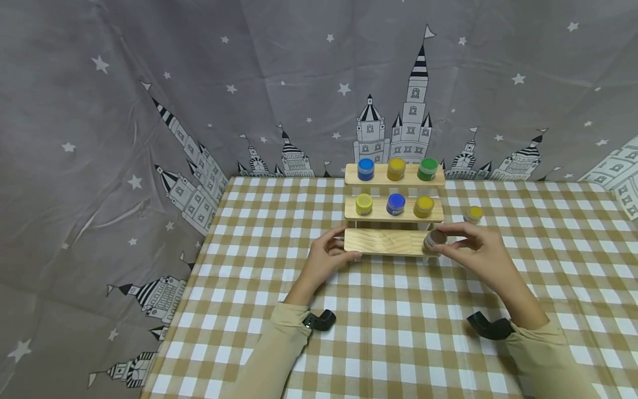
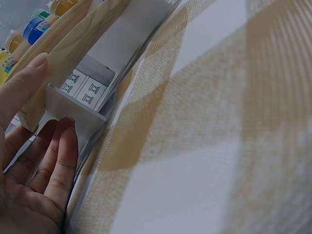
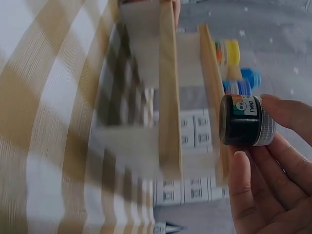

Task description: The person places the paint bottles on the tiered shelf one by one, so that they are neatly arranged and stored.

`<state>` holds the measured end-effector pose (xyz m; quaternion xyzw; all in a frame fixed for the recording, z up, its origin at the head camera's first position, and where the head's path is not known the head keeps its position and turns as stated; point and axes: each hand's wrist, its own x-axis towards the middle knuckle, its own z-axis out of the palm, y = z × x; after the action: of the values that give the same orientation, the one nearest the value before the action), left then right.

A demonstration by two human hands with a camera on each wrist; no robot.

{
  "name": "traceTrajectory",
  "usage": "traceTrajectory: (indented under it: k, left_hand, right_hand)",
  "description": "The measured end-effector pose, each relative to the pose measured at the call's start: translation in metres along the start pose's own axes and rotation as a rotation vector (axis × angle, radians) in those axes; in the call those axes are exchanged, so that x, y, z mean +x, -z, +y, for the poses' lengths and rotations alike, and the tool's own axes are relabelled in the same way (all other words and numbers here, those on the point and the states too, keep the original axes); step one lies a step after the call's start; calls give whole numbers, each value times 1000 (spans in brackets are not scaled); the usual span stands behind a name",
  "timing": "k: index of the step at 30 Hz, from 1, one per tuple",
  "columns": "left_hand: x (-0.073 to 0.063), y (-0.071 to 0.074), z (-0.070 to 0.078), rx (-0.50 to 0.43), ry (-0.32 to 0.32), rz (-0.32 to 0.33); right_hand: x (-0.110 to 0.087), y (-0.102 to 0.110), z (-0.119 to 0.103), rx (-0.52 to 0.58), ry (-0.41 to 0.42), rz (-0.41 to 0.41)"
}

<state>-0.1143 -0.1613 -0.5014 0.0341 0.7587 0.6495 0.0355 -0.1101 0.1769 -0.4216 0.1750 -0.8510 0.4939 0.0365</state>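
A three-tier wooden rack (image 1: 384,242) stands on the table. My left hand (image 1: 321,257) grips the left end of its lowest shelf; in the left wrist view the thumb lies on the wood and the fingertips touch the white side support (image 2: 80,117). Between thumb and fingers, my right hand (image 1: 480,252) pinches a small dark paint jar (image 3: 243,119) with a clear ribbed lid. The jar is tilted at the right end of the lowest shelf; whether it touches the wood I cannot tell. Blue (image 1: 366,169), yellow (image 1: 396,169) and green (image 1: 427,169) paint jars occupy the top tier.
On the middle tier are a bright yellow jar (image 1: 364,204), a blue jar (image 1: 396,204) and a darker yellow jar (image 1: 423,206). Another yellow-topped jar (image 1: 473,214) sits on the checked tablecloth (image 1: 399,332), just beyond my right hand. A grey castle-print curtain (image 1: 299,72) hangs behind.
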Motion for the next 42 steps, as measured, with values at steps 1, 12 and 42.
traceTrajectory:
  k: [1,12,42]
  left_hand:
    - [0,0,0,-1,1,0]
    - [1,0,-2,-1,-4,-1]
    - [1,1,-1,-8,-19,-26]
  right_hand:
    - [1,-3,-2,1,6,-8]
    - [16,-40,-19,40,25,-77]
    - [54,-107,-39,101,-68,-199]
